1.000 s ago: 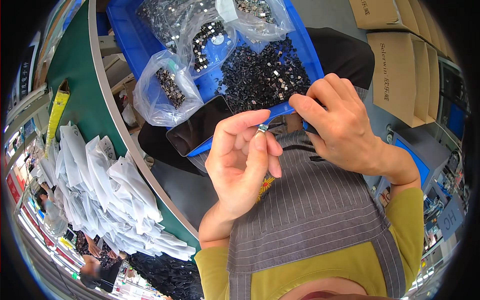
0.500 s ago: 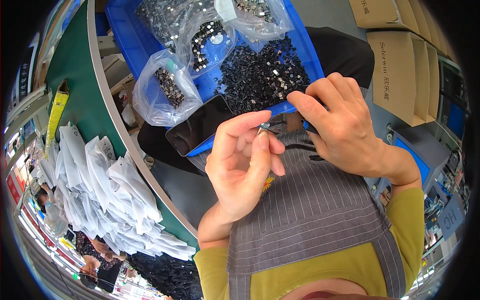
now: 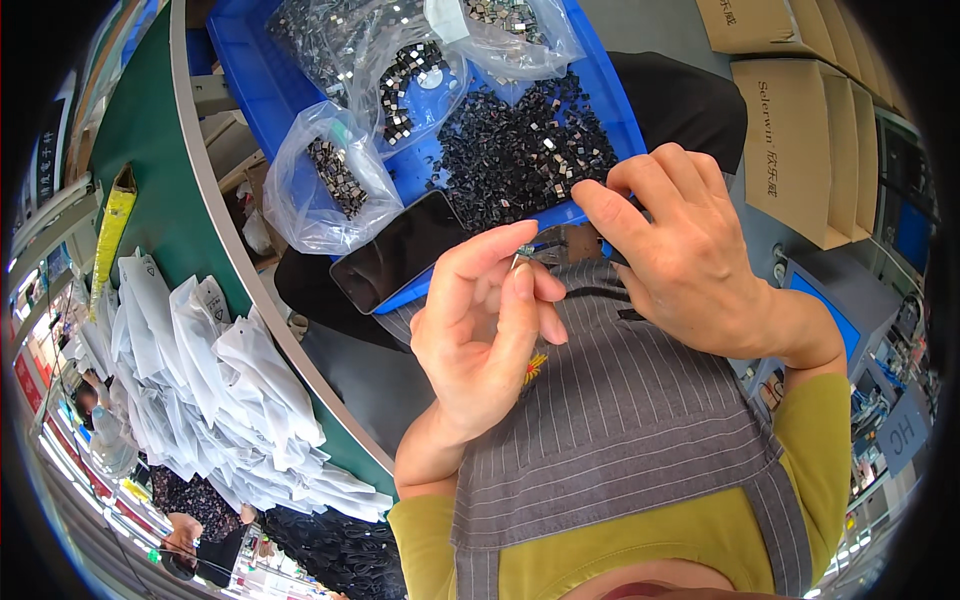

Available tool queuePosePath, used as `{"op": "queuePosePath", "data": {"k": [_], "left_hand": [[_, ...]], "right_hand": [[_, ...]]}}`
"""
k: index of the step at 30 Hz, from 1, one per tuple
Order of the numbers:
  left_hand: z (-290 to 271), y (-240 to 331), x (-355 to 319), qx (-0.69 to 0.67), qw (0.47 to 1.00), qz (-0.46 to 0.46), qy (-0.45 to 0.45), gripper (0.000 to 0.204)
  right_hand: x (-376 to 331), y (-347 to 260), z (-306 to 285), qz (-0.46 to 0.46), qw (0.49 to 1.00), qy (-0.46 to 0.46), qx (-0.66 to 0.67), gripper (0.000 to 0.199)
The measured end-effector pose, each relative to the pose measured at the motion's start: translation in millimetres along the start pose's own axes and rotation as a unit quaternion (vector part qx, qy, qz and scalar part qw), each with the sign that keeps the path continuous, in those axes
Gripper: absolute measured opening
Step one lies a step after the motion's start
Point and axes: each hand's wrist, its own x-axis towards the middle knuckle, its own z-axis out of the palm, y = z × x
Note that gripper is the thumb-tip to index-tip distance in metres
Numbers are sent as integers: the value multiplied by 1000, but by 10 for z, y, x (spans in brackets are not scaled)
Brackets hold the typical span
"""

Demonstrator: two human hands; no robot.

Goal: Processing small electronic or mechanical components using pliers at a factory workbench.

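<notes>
My left hand (image 3: 470, 335) pinches a small shiny metal part (image 3: 525, 252) between thumb and forefinger, over my lap. Facing it, my right hand (image 3: 685, 250) is closed around a slim dark tool (image 3: 553, 245). The tool's tip reaches the metal part; its grip is mostly hidden by my fingers, so its kind is unclear. Just beyond my hands is a blue tray (image 3: 628, 105) with a heap of small black pieces (image 3: 510, 150), some with shiny metal faces. Clear plastic bags (image 3: 290, 215) with similar metal pieces lie in it. A dark smartphone (image 3: 395, 255) rests across the tray's near corner.
At the left curves a green table (image 3: 150, 190) with a pale edge, carrying a pile of white plastic pouches (image 3: 220, 380) and a yellow strip (image 3: 115, 225). Black pieces (image 3: 335, 555) lie beside the pouches. Cardboard boxes (image 3: 800, 150) stand at the far right. Another person (image 3: 195, 525) is at lower left.
Both hands keep almost the same pose. The metal part and the tool tip have shifted only very slightly; nothing was taken hold of or let go.
</notes>
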Motion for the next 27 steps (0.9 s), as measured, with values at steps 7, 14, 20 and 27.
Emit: {"op": "queuePosePath", "data": {"k": [7, 14, 20, 27], "left_hand": [[22, -33, -14, 27, 999, 26, 17, 23], [28, -20, -12, 20, 1000, 14, 16, 22], [10, -40, 1, 37, 999, 19, 7, 22], [-31, -36, -8, 38, 999, 19, -6, 23]], "right_hand": [[10, -3, 11, -3, 1000, 11, -8, 51], [-6, -2, 10, 2, 1000, 5, 1, 51], [-9, 0, 20, 4, 1000, -3, -3, 48], [-18, -19, 54, 5, 1000, 0, -21, 35]]}}
